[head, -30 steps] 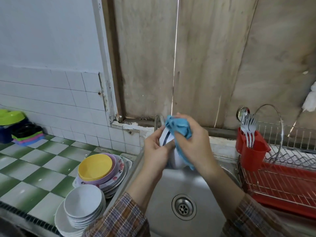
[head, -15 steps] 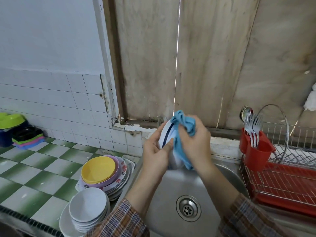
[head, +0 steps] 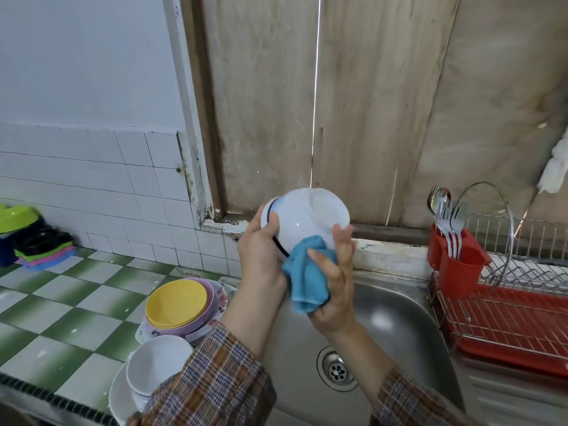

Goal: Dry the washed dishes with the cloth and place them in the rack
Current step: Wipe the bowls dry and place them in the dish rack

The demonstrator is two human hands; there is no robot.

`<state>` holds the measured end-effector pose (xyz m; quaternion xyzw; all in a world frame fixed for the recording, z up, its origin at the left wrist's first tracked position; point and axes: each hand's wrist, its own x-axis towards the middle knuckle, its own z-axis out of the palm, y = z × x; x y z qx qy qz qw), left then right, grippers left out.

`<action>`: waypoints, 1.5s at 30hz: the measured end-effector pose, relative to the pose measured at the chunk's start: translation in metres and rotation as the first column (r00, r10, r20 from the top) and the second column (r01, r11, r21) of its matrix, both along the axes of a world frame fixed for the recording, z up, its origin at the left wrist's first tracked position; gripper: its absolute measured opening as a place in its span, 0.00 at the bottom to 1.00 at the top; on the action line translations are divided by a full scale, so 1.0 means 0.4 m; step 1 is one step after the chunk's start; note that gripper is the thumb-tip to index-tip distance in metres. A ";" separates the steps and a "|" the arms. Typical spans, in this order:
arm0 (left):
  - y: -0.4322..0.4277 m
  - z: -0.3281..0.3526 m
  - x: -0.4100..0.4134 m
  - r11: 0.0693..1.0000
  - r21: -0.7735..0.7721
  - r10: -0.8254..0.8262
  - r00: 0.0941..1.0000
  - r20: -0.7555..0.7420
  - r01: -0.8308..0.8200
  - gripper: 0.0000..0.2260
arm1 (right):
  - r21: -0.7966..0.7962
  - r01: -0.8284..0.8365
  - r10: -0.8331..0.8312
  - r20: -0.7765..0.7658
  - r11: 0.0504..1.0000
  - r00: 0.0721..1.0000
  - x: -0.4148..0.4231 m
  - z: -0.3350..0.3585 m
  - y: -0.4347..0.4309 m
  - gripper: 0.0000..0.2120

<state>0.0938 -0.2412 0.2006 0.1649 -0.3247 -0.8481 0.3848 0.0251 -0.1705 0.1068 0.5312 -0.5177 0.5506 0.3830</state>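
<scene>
One wide-angle view from the person's head, facing forward and down, close over the sink (head: 399, 327), rack (head: 507, 318) at right, wooden wall (head: 368, 103) ahead.

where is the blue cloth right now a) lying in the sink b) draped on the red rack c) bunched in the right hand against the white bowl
c: the right hand grips the crumpled blue cloth against the round white blue-striped bowl, which the left hand holds above the steel sink.
</scene>
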 end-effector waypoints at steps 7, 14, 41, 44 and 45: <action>-0.007 -0.032 -0.004 0.975 0.058 -0.203 0.965 -0.168 0.215 0.13 | -0.494 0.052 0.315 0.628 0.868 0.711 0.024 0.106 -0.001 0.18; -0.038 0.009 0.041 0.892 -0.380 -0.301 0.948 -0.101 0.243 0.21 | -0.509 -0.091 0.516 0.853 0.856 0.081 -0.065 0.199 0.072 0.11; 0.134 -0.051 0.011 0.752 -0.655 0.046 0.998 -0.053 -0.069 0.18 | -0.031 -0.129 0.103 0.792 0.991 0.602 -0.069 0.220 0.175 0.12; 0.136 -0.037 0.025 0.767 -0.634 0.033 0.994 -0.108 -0.094 0.19 | -0.099 -0.237 0.154 0.962 0.967 0.226 -0.129 0.251 0.192 0.11; 0.135 -0.029 0.028 0.749 -0.656 0.030 0.994 -0.107 -0.093 0.19 | -0.073 -0.229 0.132 0.958 0.971 0.255 -0.130 0.258 0.196 0.10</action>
